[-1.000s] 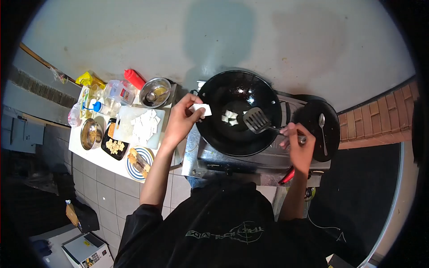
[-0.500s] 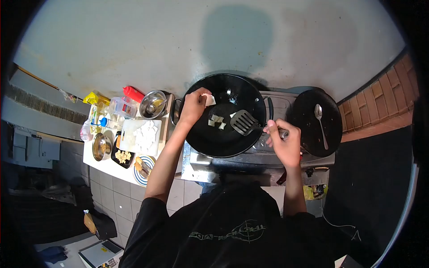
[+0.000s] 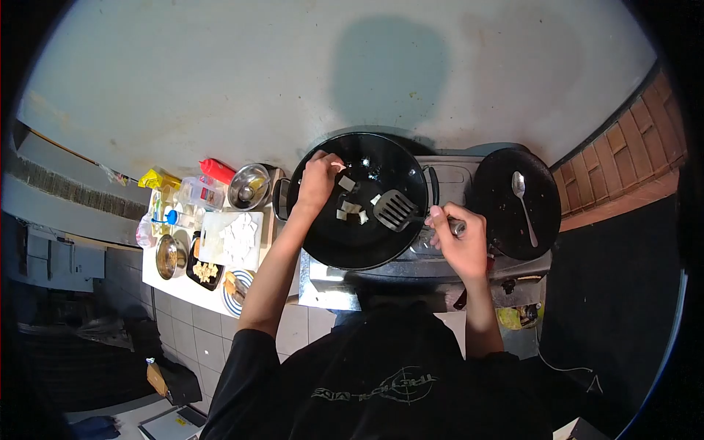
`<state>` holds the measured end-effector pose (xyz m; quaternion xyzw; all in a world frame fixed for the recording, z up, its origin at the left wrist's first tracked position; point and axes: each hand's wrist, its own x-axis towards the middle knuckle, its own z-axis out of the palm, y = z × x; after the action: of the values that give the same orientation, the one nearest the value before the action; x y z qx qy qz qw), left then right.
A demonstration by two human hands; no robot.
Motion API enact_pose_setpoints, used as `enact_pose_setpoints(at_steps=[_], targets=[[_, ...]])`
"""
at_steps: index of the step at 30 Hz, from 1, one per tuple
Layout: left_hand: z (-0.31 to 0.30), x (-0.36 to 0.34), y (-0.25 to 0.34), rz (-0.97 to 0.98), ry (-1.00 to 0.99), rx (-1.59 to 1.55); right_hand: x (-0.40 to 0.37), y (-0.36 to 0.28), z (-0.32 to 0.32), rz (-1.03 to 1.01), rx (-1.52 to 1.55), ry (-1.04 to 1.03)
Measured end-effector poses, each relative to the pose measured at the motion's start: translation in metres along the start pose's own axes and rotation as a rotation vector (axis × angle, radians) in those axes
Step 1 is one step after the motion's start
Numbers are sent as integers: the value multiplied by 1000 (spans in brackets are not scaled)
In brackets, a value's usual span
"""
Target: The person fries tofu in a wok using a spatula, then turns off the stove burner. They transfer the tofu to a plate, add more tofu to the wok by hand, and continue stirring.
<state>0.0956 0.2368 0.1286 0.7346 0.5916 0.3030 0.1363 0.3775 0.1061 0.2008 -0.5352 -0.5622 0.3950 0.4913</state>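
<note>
Gripping spatula (image 3: 396, 210) | right hand (image 3: 459, 240) | blade points left into wok (image 3: 367, 251), axis sideways

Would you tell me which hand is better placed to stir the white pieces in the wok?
Right: the right hand grips the spatula, its blade beside the pieces in the wok; the left hand has no tool.

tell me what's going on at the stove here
A person stands at a stove over a black wok. Their left hand reaches over it with a white piece by its fingers; gripped or just released, I cannot tell. Their right hand grips a slotted spatula, blade in the wok beside a few white pieces. More cut pieces sit on a cutting board to the left, and a spoon lies on a round black pan to the right.
</note>
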Motion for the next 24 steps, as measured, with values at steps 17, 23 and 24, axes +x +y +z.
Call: enact_pose_setpoints(at_steps=[17, 23, 24], targets=[[-11, -12, -19, -263, -187, -711, 8, -3, 6, 15, 16, -46], [-18, -15, -20, -224, -308, -799, 12, 1, 13, -68, 69, -45], [-17, -15, -20, -213, -328, -791, 13, 4, 17, -79, 84, -36]])
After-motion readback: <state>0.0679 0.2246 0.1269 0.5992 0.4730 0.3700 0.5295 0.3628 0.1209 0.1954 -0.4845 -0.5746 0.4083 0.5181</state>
